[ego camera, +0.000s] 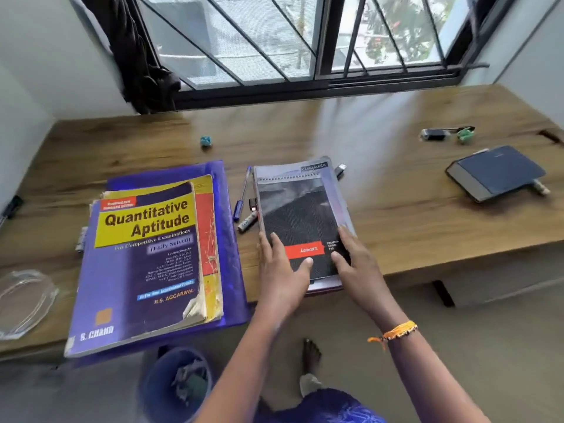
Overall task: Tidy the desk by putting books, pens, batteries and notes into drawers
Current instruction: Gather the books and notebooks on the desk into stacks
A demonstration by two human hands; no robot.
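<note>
Nearest, a blue waste bin (177, 383) with crumpled paper is seen on the grey floor below the desk edge. On the wooden desk (396, 209), the left hand (282, 270) and right hand (357, 261) are laid with fingers extended on a black spiral pad (296, 221), which tops a small stack of notebooks at the front edge; nothing is clamped, and the hands are kept a little apart. Left of them, a "Quantitative Aptitude" book (143, 264) is stacked on other books over a purple folder (225, 239), overhanging the edge. A glass dish (24, 300) sits far left. Between the stacks, a blue pen (242, 193) and a battery (247, 222) are spotted. Further right, a dark blue book (497, 172) lies alone. Beyond, a barred window (290, 41) is set in white walls.
</note>
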